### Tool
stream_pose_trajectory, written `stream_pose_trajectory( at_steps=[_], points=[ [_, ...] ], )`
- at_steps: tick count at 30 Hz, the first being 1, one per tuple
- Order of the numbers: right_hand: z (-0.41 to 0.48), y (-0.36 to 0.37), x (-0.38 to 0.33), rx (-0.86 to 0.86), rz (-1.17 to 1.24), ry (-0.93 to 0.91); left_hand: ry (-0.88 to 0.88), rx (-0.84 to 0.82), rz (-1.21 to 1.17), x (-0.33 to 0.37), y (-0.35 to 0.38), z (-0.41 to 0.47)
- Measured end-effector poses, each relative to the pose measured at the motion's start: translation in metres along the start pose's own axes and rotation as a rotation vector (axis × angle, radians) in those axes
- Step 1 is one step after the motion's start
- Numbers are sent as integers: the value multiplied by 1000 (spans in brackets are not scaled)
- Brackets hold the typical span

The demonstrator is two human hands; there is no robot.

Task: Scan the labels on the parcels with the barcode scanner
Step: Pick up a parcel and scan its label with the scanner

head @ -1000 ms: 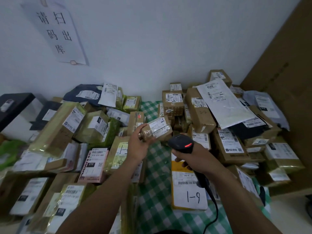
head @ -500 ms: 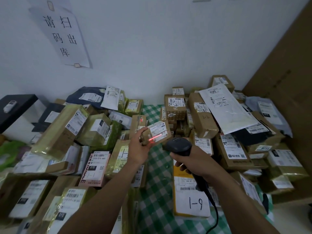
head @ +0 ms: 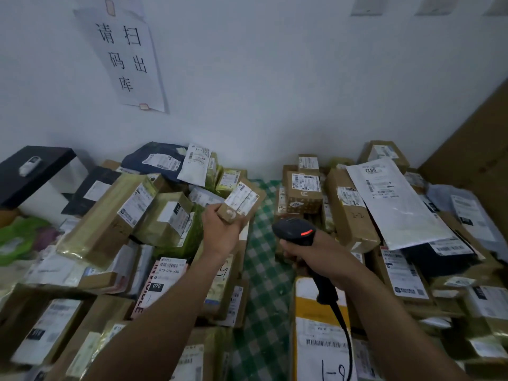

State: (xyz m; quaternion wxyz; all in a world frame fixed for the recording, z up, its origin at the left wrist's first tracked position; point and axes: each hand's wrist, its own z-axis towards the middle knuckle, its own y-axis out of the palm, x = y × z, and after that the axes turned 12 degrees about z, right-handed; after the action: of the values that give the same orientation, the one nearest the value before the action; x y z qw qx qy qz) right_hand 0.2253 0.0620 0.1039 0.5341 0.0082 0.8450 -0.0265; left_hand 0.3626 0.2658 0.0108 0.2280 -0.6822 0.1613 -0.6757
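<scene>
Between scans, left hand (head: 220, 233) clasping small parcel (head: 239, 202) over left pile, right hand (head: 316, 251) gripping scanner (head: 295, 231); next, probably setting down, picking another.

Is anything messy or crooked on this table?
Yes. The parcels lie in tilted heaps, and the big white mailer slants across the right pile. The wall sign hangs crooked too. Nothing looks spilled or torn.

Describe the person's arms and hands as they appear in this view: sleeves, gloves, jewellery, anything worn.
Both forearms are bare from the bottom edge of the picture up to the wrists; no sleeves show. The left hand and right hand wear no gloves. No watch, bracelet or ring is visible on either. The fingers are bare too.
</scene>
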Motion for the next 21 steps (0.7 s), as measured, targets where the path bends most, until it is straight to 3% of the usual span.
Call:
stream_pose_trajectory(
  at_steps=[8, 13, 17, 21],
  points=[
    [59, 17, -4, -10, -78, 128, -230, -63, 198, -39, 18, 78],
    [68, 14, 1, 2, -53, 150, -301, -248, 399, -57, 28, 86],
    [65, 7, 4, 27, -32, 158, -261, -308, 568, -52, 22, 84],
    [48, -3, 10, 57, 10, 133, -68, -207, 552, -18, 18, 51]
  ],
)
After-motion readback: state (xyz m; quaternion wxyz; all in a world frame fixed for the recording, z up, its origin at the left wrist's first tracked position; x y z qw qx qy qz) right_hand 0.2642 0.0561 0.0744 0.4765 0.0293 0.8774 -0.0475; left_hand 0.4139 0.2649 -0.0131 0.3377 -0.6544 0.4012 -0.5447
